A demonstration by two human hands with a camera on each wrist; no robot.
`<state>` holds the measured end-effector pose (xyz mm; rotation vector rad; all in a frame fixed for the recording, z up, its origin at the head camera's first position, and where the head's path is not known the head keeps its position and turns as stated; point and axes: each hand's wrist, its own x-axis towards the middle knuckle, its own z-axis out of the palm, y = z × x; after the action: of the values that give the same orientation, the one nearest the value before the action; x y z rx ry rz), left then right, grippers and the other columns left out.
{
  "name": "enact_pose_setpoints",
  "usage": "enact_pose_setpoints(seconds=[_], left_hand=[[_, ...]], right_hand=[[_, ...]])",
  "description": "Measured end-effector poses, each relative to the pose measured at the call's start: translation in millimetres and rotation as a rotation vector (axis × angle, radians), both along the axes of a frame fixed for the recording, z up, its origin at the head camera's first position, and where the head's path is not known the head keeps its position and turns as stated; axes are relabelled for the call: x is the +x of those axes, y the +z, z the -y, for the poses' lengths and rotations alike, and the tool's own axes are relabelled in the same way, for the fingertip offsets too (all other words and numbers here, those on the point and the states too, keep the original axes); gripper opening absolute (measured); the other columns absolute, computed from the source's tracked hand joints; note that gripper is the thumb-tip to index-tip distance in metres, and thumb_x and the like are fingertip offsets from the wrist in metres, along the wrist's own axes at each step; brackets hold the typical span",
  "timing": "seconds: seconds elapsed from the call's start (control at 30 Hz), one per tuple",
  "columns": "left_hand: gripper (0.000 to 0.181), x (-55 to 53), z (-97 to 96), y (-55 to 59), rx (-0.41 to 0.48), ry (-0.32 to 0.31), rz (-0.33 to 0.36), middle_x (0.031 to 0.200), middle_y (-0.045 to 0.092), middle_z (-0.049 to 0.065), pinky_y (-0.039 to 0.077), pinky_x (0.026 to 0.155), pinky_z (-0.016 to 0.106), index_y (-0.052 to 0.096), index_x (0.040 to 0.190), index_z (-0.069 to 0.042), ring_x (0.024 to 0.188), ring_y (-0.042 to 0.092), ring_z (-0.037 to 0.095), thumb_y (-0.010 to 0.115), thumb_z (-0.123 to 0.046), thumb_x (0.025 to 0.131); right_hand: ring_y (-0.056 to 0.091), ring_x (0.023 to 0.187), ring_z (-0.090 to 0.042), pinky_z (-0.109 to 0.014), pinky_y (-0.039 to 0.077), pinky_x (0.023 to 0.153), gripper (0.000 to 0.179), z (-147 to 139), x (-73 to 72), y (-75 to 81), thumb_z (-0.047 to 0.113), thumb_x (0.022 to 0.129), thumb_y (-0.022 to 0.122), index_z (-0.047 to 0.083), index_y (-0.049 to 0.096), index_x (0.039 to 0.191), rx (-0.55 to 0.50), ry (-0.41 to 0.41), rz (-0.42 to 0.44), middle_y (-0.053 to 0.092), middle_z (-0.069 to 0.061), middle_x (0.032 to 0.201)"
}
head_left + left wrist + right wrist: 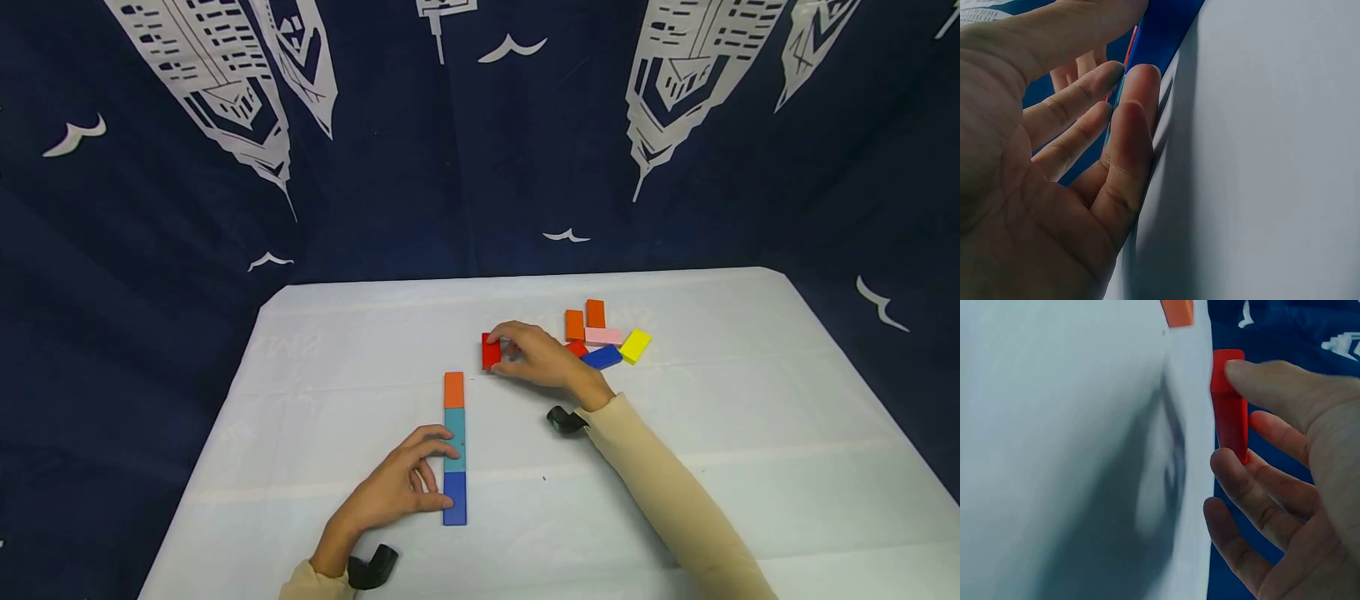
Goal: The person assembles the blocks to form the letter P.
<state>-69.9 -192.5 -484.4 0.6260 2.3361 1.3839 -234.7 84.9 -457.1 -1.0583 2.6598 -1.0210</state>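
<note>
A straight row lies on the white table, pointing away from me in the head view: an orange block at the far end, a teal stretch in the middle and a blue block nearest. My left hand rests against the row's left side, its thumb on the blue block and fingertips over the teal part. Beyond the row's far end and to its right, my right hand pinches a red block between thumb and fingers. In the right wrist view, the thumb presses one end of this red block.
Right of the right hand lies a loose group: two orange blocks, a pink block, a yellow block, a blue block and a partly hidden red block. Behind the table hangs a dark blue printed cloth.
</note>
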Motion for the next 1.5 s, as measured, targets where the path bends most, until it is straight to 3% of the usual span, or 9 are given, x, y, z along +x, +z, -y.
enact_pose_setpoints(seconds=[0.27,0.9,1.3,1.5], left_hand=[[0.052,0.3,0.7,-1.1,0.006,-0.004,0.0,0.151,0.041,0.006,0.055,0.066,0.025,0.064,0.126,-0.012,0.077,0.064,0.007,0.086,-0.022,0.08],[0.053,0.6,1.3,0.0,0.018,0.003,0.0,0.151,0.041,0.007,0.055,0.064,0.025,0.064,0.126,-0.011,0.076,0.064,0.006,0.086,-0.021,0.079],[0.053,0.5,1.2,-1.5,0.023,0.002,-0.005,0.151,0.041,0.007,0.055,0.064,0.025,0.064,0.126,-0.011,0.076,0.064,0.006,0.086,-0.021,0.079],[0.051,0.0,1.3,-5.5,0.027,-0.002,-0.003,0.15,0.041,0.006,0.055,0.064,0.025,0.064,0.125,-0.015,0.076,0.064,0.007,0.086,-0.023,0.08]], right_hand=[[0.058,0.088,-0.019,-0.033,0.053,0.087,0.04,32.0,-2.6,-3.3,0.023,0.093,0.073,0.003,0.061,0.126,0.008,0.026,-0.054,0.064,-0.009,0.125],[0.056,0.082,-0.013,-0.027,0.051,0.075,0.042,62.9,-1.0,-13.7,0.032,0.095,0.07,0.01,0.062,0.129,0.125,-0.064,-0.019,0.061,-0.005,0.132],[0.058,0.087,-0.013,-0.028,0.052,0.078,0.042,61.5,-0.7,-13.6,0.032,0.095,0.07,0.013,0.061,0.131,0.132,-0.055,0.002,0.061,-0.004,0.133],[0.058,0.096,-0.017,-0.034,0.052,0.093,0.04,58.8,-2.4,-16.8,0.029,0.096,0.068,0.012,0.061,0.131,0.143,-0.047,-0.001,0.06,-0.005,0.137]])
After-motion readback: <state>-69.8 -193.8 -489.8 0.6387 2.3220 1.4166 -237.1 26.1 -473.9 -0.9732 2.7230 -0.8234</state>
